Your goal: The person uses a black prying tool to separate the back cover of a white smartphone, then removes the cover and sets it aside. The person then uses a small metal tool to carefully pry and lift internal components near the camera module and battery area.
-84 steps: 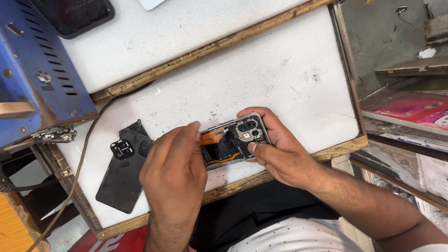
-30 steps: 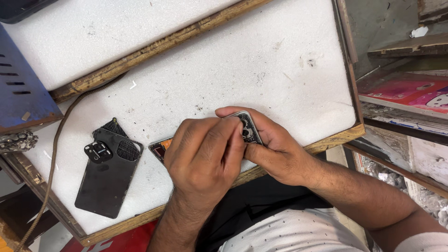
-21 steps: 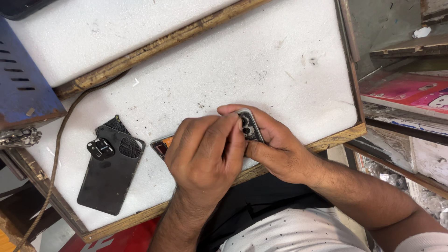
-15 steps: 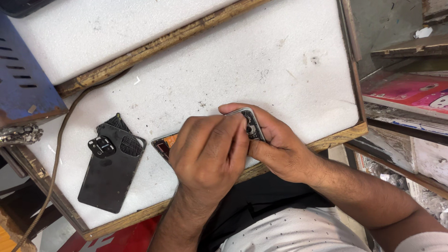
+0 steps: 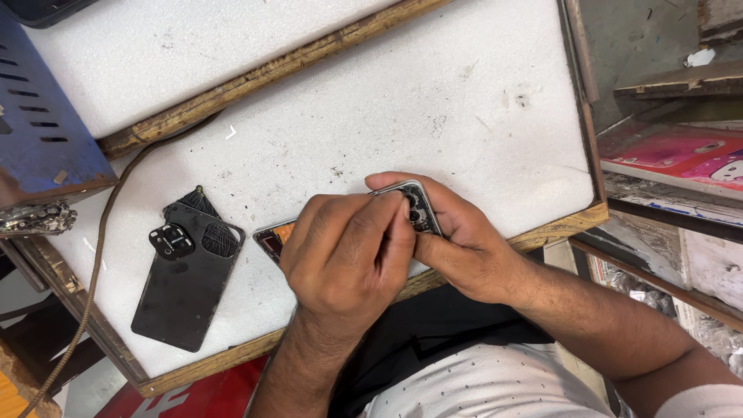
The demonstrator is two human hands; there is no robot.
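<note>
Phone: opened handset point(image 5: 422, 213), back off, lies at the bench point(image 5: 464, 101) near edge, under both hands
Left hand point(image 5: 348, 259): fingers curled over its middle
Right hand point(image 5: 464, 248): fingers pinch the camera end
Done: back cover point(image 5: 186, 279) set aside toward the bench's left corner
Left: the insides are exposed, cover not refitted

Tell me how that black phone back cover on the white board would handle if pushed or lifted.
The black back cover looks like a thin, flat panel, so probably light and slightly flexible. Lying flat on the white board, it would likely slide, not roll or tip. Its camera cut-outs near the top may be weak spots.
</note>
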